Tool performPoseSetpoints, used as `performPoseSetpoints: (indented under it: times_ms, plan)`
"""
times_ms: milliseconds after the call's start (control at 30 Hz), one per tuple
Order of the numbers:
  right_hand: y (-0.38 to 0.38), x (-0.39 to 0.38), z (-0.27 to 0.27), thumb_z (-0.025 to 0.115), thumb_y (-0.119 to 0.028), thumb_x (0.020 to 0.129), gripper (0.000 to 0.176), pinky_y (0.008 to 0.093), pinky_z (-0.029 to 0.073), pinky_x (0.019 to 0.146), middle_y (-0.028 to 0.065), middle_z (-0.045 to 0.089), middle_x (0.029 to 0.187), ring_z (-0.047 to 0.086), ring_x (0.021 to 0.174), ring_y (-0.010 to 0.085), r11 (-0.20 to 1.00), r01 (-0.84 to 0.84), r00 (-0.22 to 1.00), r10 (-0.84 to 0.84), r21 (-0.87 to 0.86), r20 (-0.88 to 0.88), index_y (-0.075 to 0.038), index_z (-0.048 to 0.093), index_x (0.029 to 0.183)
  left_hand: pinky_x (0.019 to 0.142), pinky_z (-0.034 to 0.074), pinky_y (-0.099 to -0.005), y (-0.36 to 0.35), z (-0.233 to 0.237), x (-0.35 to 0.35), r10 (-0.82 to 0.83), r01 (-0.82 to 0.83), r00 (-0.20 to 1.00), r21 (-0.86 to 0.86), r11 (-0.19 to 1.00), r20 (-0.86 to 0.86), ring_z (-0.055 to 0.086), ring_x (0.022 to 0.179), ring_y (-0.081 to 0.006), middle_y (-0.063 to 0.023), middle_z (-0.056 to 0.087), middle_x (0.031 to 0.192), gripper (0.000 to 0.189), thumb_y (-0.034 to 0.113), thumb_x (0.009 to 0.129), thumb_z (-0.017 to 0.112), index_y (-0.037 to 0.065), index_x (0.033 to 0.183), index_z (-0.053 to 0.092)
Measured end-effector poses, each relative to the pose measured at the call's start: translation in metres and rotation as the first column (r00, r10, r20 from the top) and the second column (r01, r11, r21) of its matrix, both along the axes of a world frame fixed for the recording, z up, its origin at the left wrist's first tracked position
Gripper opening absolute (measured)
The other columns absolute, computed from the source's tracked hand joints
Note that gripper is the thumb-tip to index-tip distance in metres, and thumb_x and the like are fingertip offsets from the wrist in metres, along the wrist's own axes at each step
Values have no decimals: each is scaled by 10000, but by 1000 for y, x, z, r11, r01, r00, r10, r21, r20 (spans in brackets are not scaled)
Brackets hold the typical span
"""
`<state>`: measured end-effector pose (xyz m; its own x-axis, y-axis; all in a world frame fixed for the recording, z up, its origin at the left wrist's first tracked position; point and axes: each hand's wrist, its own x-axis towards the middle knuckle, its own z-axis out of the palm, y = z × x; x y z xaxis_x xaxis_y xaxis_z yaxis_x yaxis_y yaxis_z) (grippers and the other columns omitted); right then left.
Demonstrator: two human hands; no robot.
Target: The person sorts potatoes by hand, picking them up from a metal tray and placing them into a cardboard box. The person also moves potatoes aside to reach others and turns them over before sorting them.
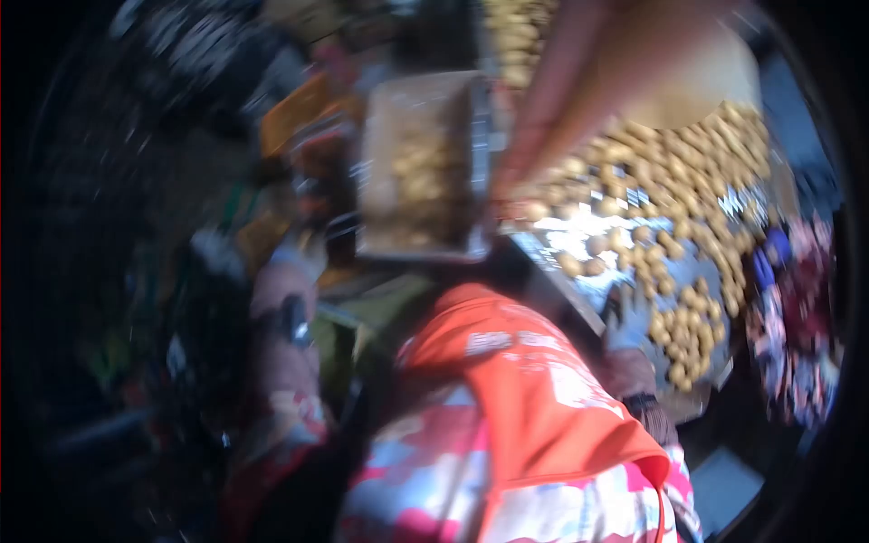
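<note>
Looking down past an orange fabric vest with white lettering [525, 362] onto a shiny grey metal worktop [579, 240]. Sees there a wide spread of small round golden-brown pieces [688, 172], thick at the far right and thinning into a narrow tail toward the near edge. Holds the right hand [625, 326] at the near left border of this spread, just beside the loose pieces of the tail, maybe touching; too blurred to be sure. Wears a dark band [640, 400] on that wrist. Cannot tell the state of the right fingers: pale and smeared, neither clearly open nor clearly closed.

Holds the left hand [279, 294] well apart, low at the left side in shadow, with a small dark glossy object [296, 319] at it, perhaps a watch, perhaps something gripped. Cannot tell this either, nor the state of the left fingers.

From the right fingers, finds the pieces ahead and to the right, with the long axis of the spread running from near to far right. Puts the right hand clearly nearer than the left.

Between both hands but farther away, notes a rectangular metal tray [482, 172] filled with similar golden pieces, long axis pointing away. Above it, a blurred pink-orange band [561, 100] and a pale tan rounded shape [688, 81], both impossible to identify. At the far right edge, another person's patterned red-and-pink sleeve [801, 344], just beside the worktop.
</note>
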<state>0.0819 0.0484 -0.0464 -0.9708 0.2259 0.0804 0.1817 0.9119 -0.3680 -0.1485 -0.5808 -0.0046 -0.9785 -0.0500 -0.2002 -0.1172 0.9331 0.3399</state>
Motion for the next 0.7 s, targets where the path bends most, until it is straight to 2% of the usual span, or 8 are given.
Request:
performPoseSetpoints:
  times_ms: [33,67,200,267,333,400,500,700]
  plan:
    - [-1,-4,4,682,-68,764,546,543,331,1132,281,475,1447,476,1299,471,999,2,999,-1,32,-39,-85,608,1304,1037,459,-415,-8,-26,-11,-230,255,962,-184,949,147,607,1154,-330,-156,649,1261,335,233,1037,434,92,1275,624]
    - [7,-5,-18,675,-45,757,450,546,417,1042,281,521,1379,532,1202,476,994,-9,987,26,105,-158,-81,640,1204,1021,465,-440,36,20,-5,-415,511,859,-464,723,300,614,1130,-358,-200,640,1260,329,227,1035,421,105,1239,649]
    - [10,-7,0,667,-61,757,334,539,459,878,199,585,1151,569,1020,426,996,38,965,-14,84,-263,-110,614,1084,941,491,-398,52,15,-40,-456,576,815,-413,706,356,630,1051,-312,-182,654,1235,343,266,1036,440,93,1264,629]
    - [12,-3,4,669,-70,748,340,536,442,901,171,586,1136,560,1046,408,994,59,947,-27,89,-320,-117,613,1081,900,504,-377,48,18,-58,-334,443,880,-329,834,337,638,1011,-289,-173,660,1223,355,286,1036,450,88,1276,619]
    - [10,-5,6,669,-76,743,349,536,430,920,149,587,1132,553,1074,396,994,89,935,-60,68,-349,-121,612,1084,860,517,-356,46,18,-63,-34,23,951,42,999,307,647,971,-266,-164,667,1210,369,305,1036,459,82,1289,609]
    - [11,-8,-6,669,-80,747,359,541,429,920,148,581,1146,549,1096,397,992,112,909,-78,60,-409,-124,606,1097,820,530,-335,72,22,-55,204,-434,873,514,740,443,655,931,-243,-154,674,1198,386,325,1037,468,76,1301,599]
    - [14,3,-8,673,-154,771,389,550,390,991,154,576,1224,524,1195,384,982,185,905,-155,38,-397,-123,609,1153,760,550,-303,154,20,-23,22,-601,728,621,503,686,667,871,-208,-140,684,1179,415,354,1037,483,68,1320,584]
    - [51,65,-23,630,-370,850,566,567,244,1143,134,504,1446,426,1380,347,876,477,877,-480,76,29,-191,550,1381,540,497,-188,375,18,54,-435,-421,429,602,678,791,644,675,-112,-127,711,1116,458,393,1036,499,43,1316,590]
